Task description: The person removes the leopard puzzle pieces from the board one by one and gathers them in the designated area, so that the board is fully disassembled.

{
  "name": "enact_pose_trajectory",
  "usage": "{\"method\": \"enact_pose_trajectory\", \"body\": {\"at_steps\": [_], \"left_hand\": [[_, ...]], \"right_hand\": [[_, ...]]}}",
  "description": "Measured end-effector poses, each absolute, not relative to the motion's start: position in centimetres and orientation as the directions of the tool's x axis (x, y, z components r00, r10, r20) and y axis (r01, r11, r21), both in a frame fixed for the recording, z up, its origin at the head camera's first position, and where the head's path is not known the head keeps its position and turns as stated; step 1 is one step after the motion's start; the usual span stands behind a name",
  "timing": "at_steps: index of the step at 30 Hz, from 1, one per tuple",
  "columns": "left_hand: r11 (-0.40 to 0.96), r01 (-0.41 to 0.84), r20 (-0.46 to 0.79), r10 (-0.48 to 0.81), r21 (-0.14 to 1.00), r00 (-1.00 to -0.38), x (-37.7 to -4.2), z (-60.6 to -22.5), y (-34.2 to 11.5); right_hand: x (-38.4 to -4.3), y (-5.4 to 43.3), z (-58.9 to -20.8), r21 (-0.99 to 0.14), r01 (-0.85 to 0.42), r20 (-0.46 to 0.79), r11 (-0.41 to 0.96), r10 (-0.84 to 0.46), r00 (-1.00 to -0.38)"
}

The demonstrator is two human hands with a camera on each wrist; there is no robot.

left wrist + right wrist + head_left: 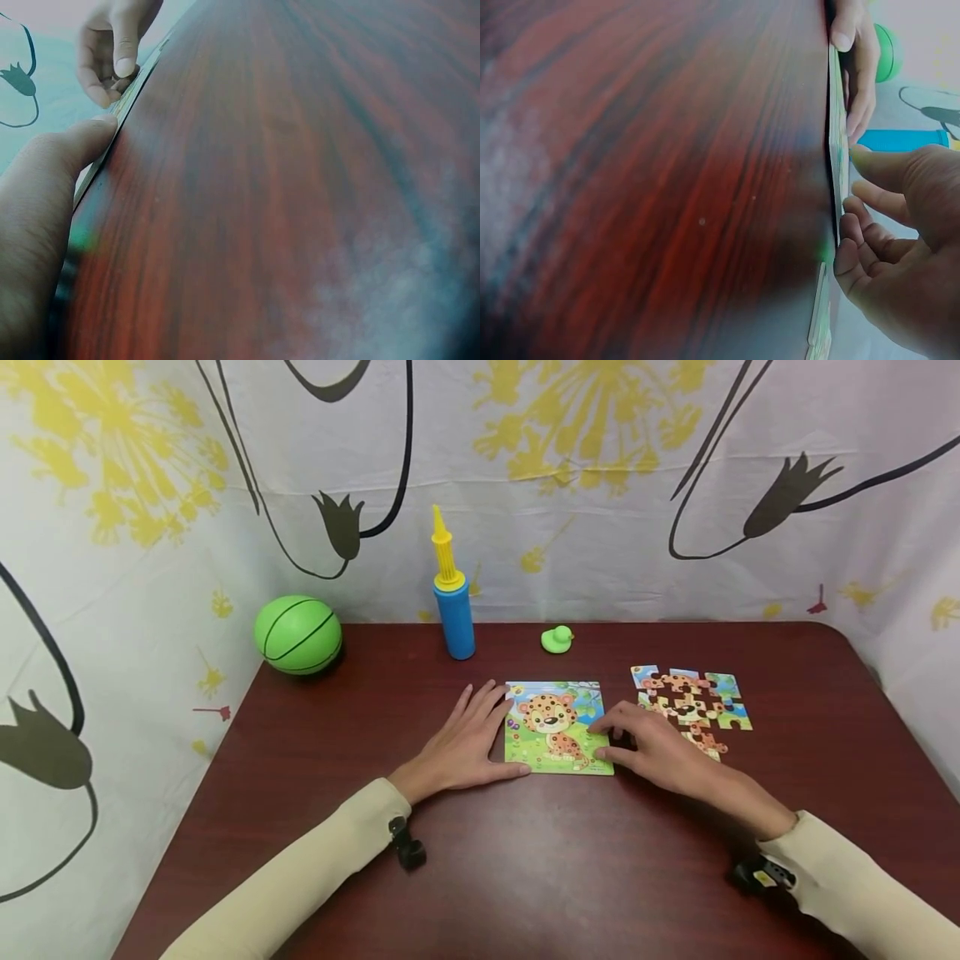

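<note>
A square picture board with a spotted leopard cub on green grass and blue sky lies on the dark table, its thin edge showing in the right wrist view. My left hand rests at its left side, fingers spread and fairly straight, thumb on the near left corner. Over the right side, my right hand touches the picture with its fingertips and thumb; the fingers are loosely bent, and I see nothing held between them. Just right of that hand lies a loosely laid jigsaw of a similar cub, partly covered by the hand.
Behind the board sits a small green rubber duck. A blue and yellow hand pump stands upright to its left, and a green ball is at the far left corner. A patterned curtain hangs along the table's back edge.
</note>
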State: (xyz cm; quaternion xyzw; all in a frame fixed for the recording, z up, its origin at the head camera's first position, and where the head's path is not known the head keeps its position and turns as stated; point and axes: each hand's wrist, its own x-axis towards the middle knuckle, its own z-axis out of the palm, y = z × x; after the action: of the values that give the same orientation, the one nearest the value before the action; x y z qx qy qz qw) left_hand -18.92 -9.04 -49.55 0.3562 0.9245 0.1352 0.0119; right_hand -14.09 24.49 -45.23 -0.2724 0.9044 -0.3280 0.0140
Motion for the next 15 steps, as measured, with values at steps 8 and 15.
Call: {"method": "enact_pose_trajectory", "body": {"at_steps": [8,15], "left_hand": [[0.707,0.657,0.07,0.665,0.261,-0.744,-18.88,-49.31,-8.99],[0.703,0.661,0.077,0.668,0.263,-0.74,-18.89,-49.39,-9.02]], "right_hand": [[-14.2,24.47,-45.19,-0.585,-0.473,0.111,0.659,-0.513,-0.851],[-14.26,24.36,-44.91,-0.572,-0.449,0.044,0.687,-0.52,-0.853]]}}
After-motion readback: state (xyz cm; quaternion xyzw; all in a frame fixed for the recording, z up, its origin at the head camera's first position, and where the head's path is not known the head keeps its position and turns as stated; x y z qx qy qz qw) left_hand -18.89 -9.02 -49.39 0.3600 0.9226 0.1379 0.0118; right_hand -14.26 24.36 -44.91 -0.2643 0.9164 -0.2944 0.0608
